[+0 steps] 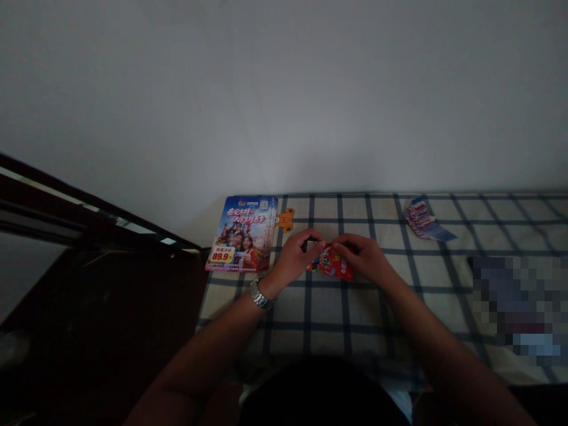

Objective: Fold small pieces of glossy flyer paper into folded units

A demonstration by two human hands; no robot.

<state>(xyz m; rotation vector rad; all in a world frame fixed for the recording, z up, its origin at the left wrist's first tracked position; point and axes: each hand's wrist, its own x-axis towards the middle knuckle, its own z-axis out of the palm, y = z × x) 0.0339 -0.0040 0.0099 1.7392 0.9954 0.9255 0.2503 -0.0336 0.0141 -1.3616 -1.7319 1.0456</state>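
1. Head view: left of the red printed piece (pixel 333 263), we see a stack of leaflets (pixel 242 231) on the checked cloth (pixel 323 322).
2. Just left of the red printed piece and beyond it lies an orange bear figure (pixel 285 220).
3. Our left hand (pixel 295 257) pinches the red printed piece's upper left.
4. That piece sits between our hands; whether it touches the cloth we cannot tell.
5. Our right hand (pixel 367 257) pinches its upper edge.
6. Well right of it, we see a folded paper (pixel 423 222).
7. Farthest right, a dark thing (pixel 510 293) is pixelated.
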